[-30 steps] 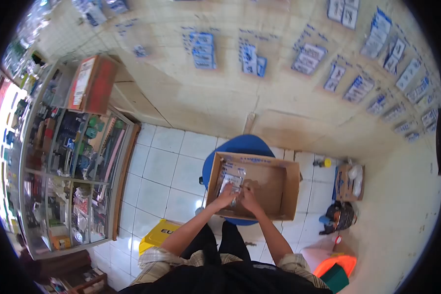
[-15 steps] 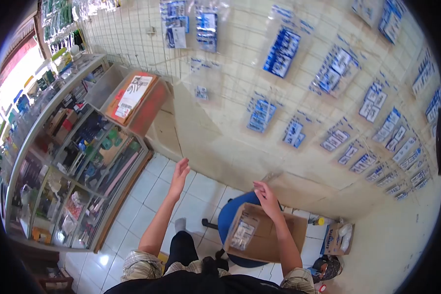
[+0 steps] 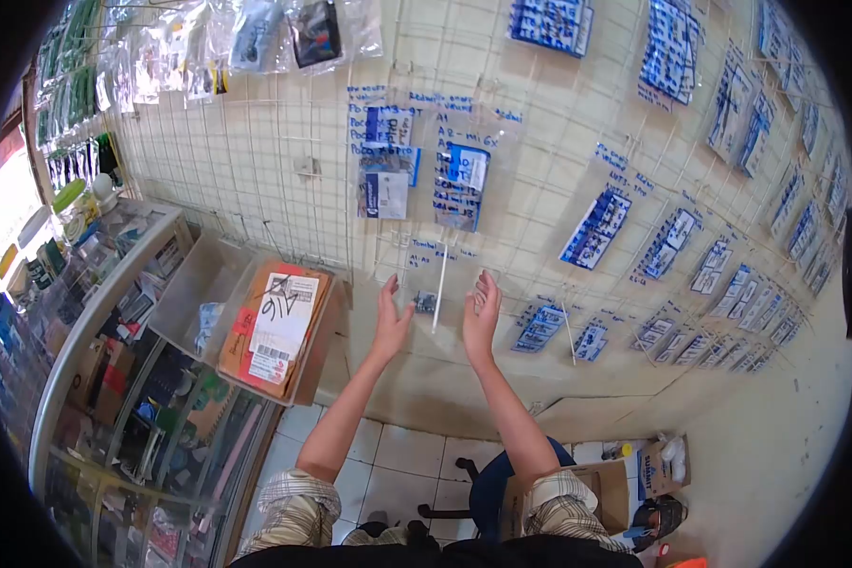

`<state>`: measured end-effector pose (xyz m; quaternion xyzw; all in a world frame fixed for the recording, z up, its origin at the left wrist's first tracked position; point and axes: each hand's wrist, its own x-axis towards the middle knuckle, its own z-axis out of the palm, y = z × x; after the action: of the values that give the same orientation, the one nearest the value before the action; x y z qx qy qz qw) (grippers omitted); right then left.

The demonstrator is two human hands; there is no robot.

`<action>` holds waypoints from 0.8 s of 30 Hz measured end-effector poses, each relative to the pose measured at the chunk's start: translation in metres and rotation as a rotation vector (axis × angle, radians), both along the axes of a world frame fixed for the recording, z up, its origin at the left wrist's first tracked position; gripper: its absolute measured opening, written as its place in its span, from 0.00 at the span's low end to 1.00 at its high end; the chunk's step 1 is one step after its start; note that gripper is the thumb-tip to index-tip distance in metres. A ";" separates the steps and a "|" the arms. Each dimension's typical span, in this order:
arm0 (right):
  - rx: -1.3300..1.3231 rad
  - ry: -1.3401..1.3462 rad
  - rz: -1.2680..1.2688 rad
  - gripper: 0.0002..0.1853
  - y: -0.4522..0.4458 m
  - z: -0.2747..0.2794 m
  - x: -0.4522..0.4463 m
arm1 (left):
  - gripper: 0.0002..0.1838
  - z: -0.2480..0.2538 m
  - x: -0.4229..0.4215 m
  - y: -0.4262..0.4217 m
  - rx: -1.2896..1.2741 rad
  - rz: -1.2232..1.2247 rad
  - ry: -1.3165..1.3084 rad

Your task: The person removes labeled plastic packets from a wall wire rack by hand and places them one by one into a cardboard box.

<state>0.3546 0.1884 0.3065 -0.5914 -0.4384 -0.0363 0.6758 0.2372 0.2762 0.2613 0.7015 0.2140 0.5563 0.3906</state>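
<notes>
taking the small clear bag (image 3: 428, 267) as the middle of the dial, it is hanging at the wall rack (image 3: 322, 204), bearing blue handwriting and holding a small packet (image 3: 426, 302) at its lower end. a thin white hook (image 3: 439, 293) is sticking out along the bag's 3 o'clock edge. the left hand (image 3: 391, 317) is hovering at about 8 o'clock from the bag, its fingers pointing to 12 and its thumb spreading away toward the bag. the right hand (image 3: 481, 317) is holding itself at about 4 o'clock, its fingers loosely curling and parting; neither hand is visibly pinching anything, though whether a fingertip is touching the bag i cannot tell. at 11 o'clock a bag of blue and white packets (image 3: 385, 161) is hanging, and at 1 o'clock a similar labelled bag (image 3: 461, 180) is hanging beside it. a longer bag of blue packets (image 3: 596, 227) is hanging at 2 o'clock. toward 8 o'clock, a parcel (image 3: 273, 327) with a white label is lying beside a clear plastic bin (image 3: 187, 308), both resting above a glass cabinet (image 3: 128, 379). at 5 o'clock a cardboard box (image 3: 613, 488) is sitting on a blue chair (image 3: 488, 500), the right sleeve (image 3: 557, 502) partly covering it.
</notes>
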 end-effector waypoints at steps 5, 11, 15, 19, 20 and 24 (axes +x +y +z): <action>-0.223 -0.037 -0.232 0.14 0.013 0.017 -0.007 | 0.17 0.003 0.010 0.009 -0.061 0.022 0.197; 0.086 0.111 0.142 0.06 0.004 0.024 -0.005 | 0.07 0.023 -0.008 -0.012 -0.220 -0.307 0.017; 0.081 0.167 0.281 0.06 -0.028 0.044 -0.037 | 0.05 0.030 -0.032 -0.037 -0.316 -0.538 -0.106; 0.068 0.255 0.357 0.06 -0.054 0.047 -0.060 | 0.06 0.052 -0.064 -0.070 -0.470 -0.638 -0.190; 0.034 0.304 0.379 0.06 -0.061 0.048 -0.065 | 0.07 0.057 -0.070 -0.076 -0.541 -0.630 -0.200; -0.005 0.311 0.415 0.06 -0.085 0.068 -0.089 | 0.08 0.074 -0.082 -0.082 -0.519 -0.512 -0.177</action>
<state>0.2659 0.1036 0.3747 -0.4890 -0.4413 0.1953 0.7266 0.1548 0.1939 0.3349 0.5592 0.1307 0.4264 0.6988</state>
